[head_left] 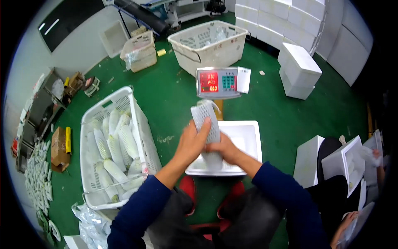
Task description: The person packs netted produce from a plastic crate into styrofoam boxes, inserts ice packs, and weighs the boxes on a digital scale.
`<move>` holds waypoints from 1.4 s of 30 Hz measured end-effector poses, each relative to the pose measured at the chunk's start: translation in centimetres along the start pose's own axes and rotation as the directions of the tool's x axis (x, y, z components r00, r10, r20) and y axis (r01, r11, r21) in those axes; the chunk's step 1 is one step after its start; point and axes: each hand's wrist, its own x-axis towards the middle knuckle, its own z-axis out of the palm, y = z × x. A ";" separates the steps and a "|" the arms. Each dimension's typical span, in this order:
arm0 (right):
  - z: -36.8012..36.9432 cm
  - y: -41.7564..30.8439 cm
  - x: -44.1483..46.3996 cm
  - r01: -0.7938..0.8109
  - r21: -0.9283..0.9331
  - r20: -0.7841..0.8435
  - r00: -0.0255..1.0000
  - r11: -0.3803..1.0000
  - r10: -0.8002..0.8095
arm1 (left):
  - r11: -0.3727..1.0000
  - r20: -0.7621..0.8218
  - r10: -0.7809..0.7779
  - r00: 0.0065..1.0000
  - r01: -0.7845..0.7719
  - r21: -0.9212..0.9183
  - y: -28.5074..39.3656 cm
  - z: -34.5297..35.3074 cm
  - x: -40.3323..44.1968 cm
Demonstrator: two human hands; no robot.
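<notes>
Both hands are gripping: the left hand (190,139) is wrapping its fingers and thumb around the middle of a net-sleeved piece (203,118), and the right hand (227,149) is closing around it lower down. The piece is standing roughly upright, leaning slightly, over the white foam box (258,143) and just below the scale head (217,82). Its lower end is blurring, so its full shape is not showing.

Handling, as judged: the piece is appearing light to moderate in weight, its sleeve soft and giving, its core firmer. The sleeve is likely to be sliding over the contents if pinched at one end, and the contents are probably bruising under hard pressure. The broad middle is offering the best hold, with the second hand supporting below. Similar pale pieces (114,145) are lying in the slatted crate (146,143).

Markings: the scale head is showing three rows of red digits, seemingly 030, 200 and 060, though glare is leaving them uncertain. Its keypad lettering is proving too small to read. The large basket (222,53) is bearing dark characters near its rim, not reliably legible. No brand is showing readably on the held piece.
</notes>
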 end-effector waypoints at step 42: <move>5.5 1.1 6.8 -0.094 0.126 0.333 0.942 0.988 0.047 | 1.000 -0.053 0.026 0.998 -0.025 0.008 -2.0 -15.7 -2.9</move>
